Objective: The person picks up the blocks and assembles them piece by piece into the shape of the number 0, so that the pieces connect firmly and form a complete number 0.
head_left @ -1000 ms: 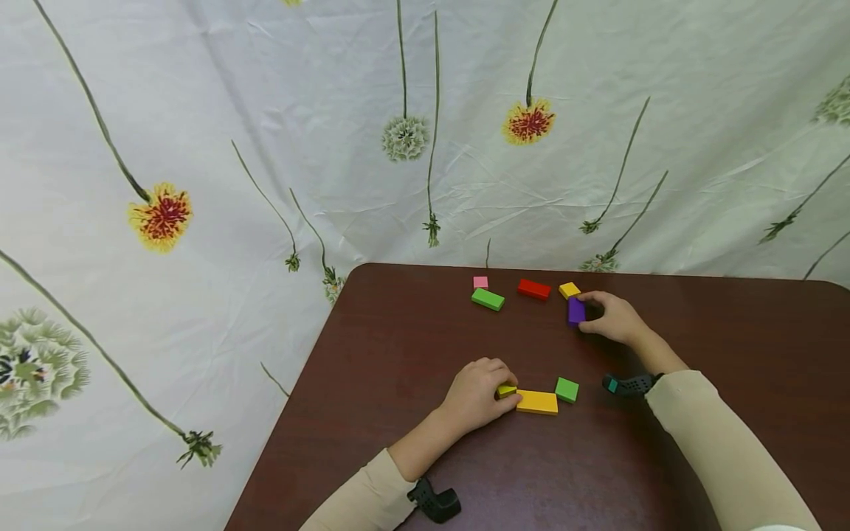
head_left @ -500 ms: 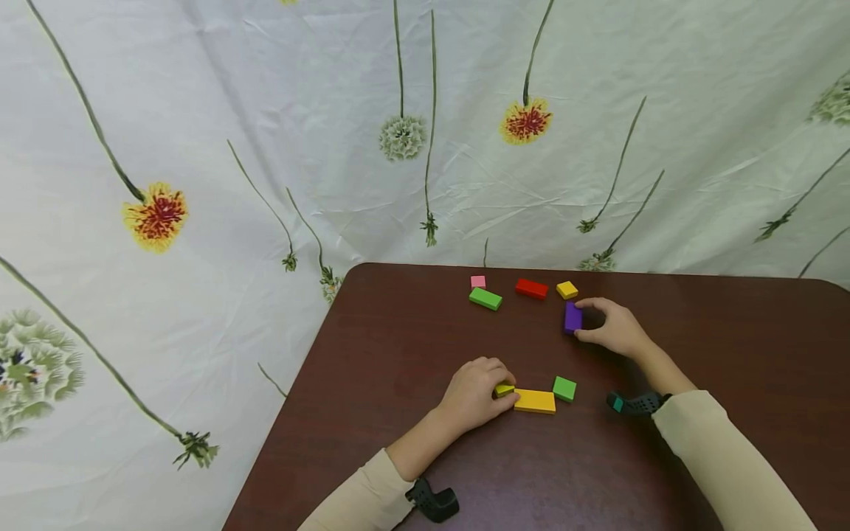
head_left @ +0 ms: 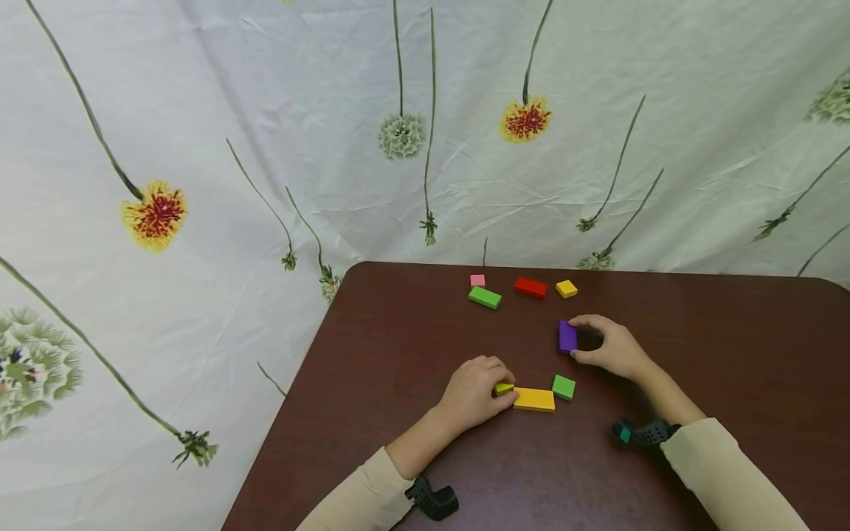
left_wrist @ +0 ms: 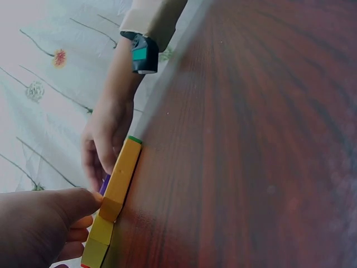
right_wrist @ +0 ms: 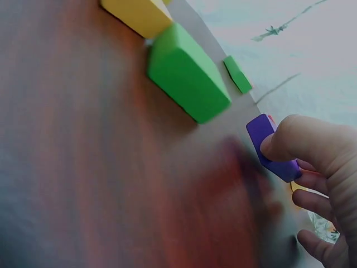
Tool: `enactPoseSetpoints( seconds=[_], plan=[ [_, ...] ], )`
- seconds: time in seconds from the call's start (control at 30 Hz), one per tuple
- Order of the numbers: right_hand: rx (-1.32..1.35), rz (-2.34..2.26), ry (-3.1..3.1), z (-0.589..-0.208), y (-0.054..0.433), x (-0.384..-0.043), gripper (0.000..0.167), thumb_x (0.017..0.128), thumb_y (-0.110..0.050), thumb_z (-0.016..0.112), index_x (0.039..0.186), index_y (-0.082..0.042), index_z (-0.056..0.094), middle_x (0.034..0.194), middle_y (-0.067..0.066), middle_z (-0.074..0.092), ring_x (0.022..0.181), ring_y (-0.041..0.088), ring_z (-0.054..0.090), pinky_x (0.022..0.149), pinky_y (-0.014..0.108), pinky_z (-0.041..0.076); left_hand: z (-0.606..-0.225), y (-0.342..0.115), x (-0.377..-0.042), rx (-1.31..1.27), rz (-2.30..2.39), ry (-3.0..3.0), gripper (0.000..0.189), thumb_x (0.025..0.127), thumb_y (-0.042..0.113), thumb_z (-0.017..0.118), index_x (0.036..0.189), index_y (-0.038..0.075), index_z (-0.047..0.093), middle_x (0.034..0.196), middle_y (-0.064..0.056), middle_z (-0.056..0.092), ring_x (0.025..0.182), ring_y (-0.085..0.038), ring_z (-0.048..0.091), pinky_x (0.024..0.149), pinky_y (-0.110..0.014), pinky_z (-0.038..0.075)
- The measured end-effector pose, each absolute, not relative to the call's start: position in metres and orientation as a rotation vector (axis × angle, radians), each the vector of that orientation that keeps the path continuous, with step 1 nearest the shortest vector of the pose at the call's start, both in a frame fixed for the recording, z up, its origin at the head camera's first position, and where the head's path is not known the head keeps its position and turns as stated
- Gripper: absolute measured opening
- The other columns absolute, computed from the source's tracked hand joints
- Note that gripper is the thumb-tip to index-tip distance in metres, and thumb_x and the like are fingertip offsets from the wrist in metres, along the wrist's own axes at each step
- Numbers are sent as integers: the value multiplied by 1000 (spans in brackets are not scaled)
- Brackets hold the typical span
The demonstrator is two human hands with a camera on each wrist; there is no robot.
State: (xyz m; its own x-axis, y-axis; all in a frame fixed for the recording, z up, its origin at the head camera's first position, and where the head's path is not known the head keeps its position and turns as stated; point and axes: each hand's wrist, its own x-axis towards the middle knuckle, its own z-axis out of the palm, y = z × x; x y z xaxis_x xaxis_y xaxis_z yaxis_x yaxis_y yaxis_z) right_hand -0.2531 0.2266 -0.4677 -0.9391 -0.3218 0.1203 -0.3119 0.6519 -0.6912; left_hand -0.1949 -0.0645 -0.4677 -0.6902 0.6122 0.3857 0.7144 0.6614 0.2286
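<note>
My right hand [head_left: 614, 348] pinches a purple block [head_left: 567, 336] between thumb and fingers, above and to the right of the nearer blocks; its thumb lies along the purple block [right_wrist: 273, 148] in the right wrist view. Curled at a small yellow block [head_left: 503, 388], my left hand [head_left: 473, 394] grips it, the thumb touching the end of a longer orange-yellow block [head_left: 534, 400]. In the left wrist view the orange-yellow block [left_wrist: 124, 170] stands in line with the yellow one [left_wrist: 99, 234]. A green block [head_left: 564, 387] meets the orange-yellow block's far right corner.
Along the back of the dark brown table [head_left: 398, 324] lie a pink block [head_left: 477, 281], a green block [head_left: 485, 297], a red block [head_left: 531, 287] and another yellow block [head_left: 567, 288]. Behind the table hangs a flower-printed cloth [head_left: 332, 110].
My right hand has drawn the purple block toward me, away from the back yellow block and closer to the nearer green block. My left hand has stayed in place.
</note>
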Motion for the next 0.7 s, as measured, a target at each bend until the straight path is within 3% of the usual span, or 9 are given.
enactPoseSetpoints(
  seconds=[0.7],
  plan=[
    [-665, -1215, 2826, -473, 218, -233, 52, 78, -16, 82, 123, -2, 62, 127, 20, 58, 115, 40, 52, 97, 60, 40, -469, -65, -197, -1068, -542, -2594, 17, 84, 30, 77, 91, 14, 74, 89, 4, 67, 78, -10, 57, 73, -21, 46]
  ],
)
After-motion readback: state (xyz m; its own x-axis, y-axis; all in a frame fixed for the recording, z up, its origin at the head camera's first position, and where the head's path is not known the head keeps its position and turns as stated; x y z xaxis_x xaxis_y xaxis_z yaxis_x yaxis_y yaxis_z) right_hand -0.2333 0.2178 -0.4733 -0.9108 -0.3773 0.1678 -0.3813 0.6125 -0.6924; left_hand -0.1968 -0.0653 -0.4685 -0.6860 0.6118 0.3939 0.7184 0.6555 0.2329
